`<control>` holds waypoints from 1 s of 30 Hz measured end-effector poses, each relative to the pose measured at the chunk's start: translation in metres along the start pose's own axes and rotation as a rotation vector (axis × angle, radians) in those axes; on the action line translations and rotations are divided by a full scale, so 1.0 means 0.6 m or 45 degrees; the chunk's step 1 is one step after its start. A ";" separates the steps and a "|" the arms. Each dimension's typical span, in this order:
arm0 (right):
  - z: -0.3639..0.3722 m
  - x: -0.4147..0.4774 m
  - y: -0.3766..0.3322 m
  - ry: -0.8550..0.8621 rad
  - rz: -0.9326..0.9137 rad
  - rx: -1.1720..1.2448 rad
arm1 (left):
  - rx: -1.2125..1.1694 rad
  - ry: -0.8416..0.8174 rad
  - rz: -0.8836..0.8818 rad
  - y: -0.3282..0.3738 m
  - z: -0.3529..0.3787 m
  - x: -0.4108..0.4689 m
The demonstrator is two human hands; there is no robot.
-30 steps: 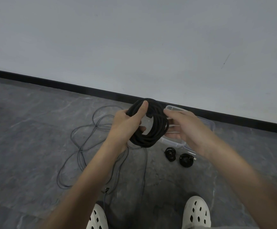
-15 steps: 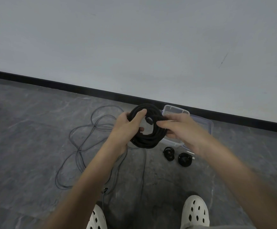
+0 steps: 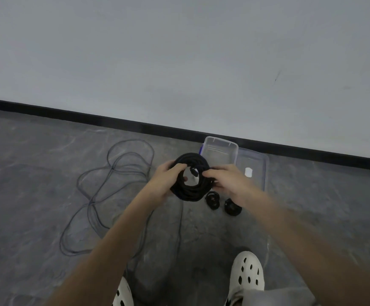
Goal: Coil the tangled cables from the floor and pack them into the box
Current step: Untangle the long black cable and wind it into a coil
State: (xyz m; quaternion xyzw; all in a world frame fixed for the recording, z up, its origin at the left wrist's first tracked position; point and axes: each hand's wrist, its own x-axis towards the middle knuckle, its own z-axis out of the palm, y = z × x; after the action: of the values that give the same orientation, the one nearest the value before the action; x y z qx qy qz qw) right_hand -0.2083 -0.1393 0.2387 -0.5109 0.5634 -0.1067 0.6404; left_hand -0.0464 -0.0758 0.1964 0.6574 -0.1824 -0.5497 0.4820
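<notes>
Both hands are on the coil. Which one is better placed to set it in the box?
Probably the right hand: it holds the coil's right side, nearest the box ahead on the right. The left hand holds the far side.

hands: 2, left hand (image 3: 165, 183) + right hand (image 3: 229, 183)
big coil (image 3: 187, 194): 1, black
small coils: 2, left coil (image 3: 212, 200) + right coil (image 3: 232, 208), both on the floor
loose cable (image 3: 113, 184): 1 tangle, number of separate leads can't be told
box (image 3: 220, 139): 1, clear
lid (image 3: 257, 159): 1
shoes: 2, left shoe (image 3: 122, 294) + right shoe (image 3: 248, 272), white
</notes>
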 end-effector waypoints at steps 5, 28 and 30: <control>-0.030 0.047 0.065 0.100 0.179 0.181 | 0.090 -0.042 -0.099 -0.070 0.049 0.062; -0.058 0.273 0.475 0.342 0.448 0.028 | 0.820 -0.075 -0.028 -0.445 0.164 0.224; -0.048 0.286 0.482 0.335 0.436 0.054 | 0.870 -0.055 -0.008 -0.454 0.158 0.233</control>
State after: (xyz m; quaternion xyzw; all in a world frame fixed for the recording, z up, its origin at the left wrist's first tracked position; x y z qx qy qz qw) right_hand -0.3007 -0.1455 -0.0860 -0.3760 0.7183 -0.0740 0.5807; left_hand -0.1644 -0.0965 -0.1008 0.7696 -0.3643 -0.4722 0.2282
